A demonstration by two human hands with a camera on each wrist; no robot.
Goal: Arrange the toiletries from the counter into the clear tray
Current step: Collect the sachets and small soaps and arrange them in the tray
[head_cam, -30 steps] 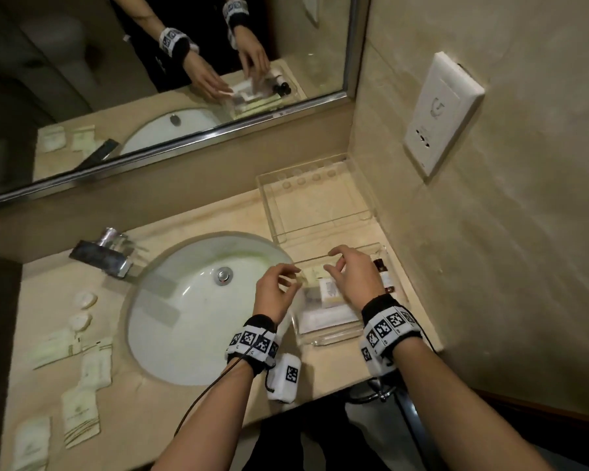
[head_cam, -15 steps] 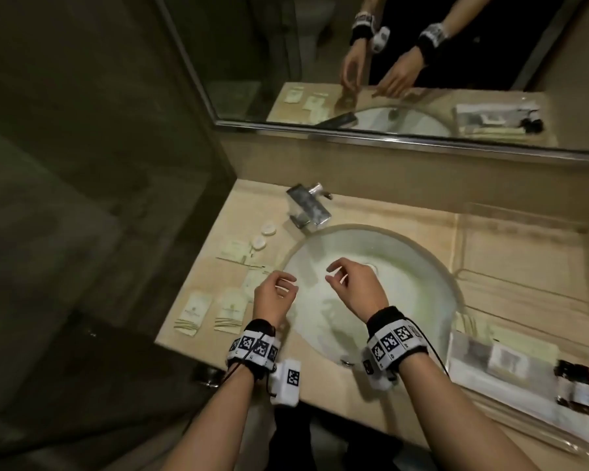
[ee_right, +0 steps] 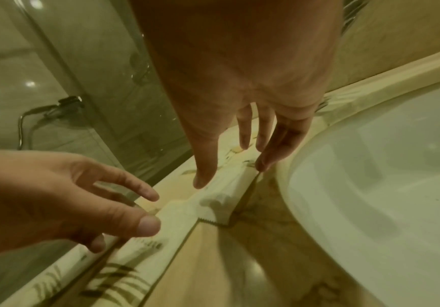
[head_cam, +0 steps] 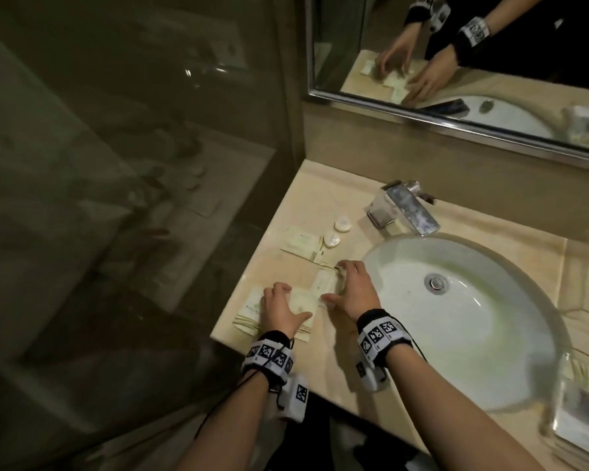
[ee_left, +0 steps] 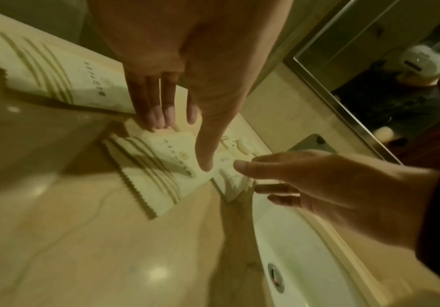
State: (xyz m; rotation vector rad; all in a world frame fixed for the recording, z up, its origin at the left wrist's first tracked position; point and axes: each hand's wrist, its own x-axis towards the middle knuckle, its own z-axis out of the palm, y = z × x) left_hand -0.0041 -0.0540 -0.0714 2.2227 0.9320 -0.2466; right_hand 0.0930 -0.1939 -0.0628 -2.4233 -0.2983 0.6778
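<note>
Several cream toiletry packets lie on the counter left of the sink. My left hand (head_cam: 278,297) rests with straight, spread fingers on a striped packet (head_cam: 303,302) near the front edge, with another striped packet (head_cam: 249,311) beside it. In the left wrist view the left hand (ee_left: 182,143) touches that striped packet (ee_left: 161,172). My right hand (head_cam: 340,280) hovers open over a narrow packet (head_cam: 322,283), thumb and fingers on either side of it (ee_right: 221,199). The clear tray (head_cam: 558,433) with items in it sits at the far right.
More packets (head_cam: 300,241) and two round soaps (head_cam: 342,225) lie further back on the counter. The chrome faucet (head_cam: 405,209) and white sink (head_cam: 473,334) are to the right. A glass shower wall (head_cam: 150,164) bounds the left and a mirror (head_cam: 456,62) the back.
Both hands have travelled from the tray at the right, across the sink, to the packets on the left of the counter. The head view has swung left with them.
</note>
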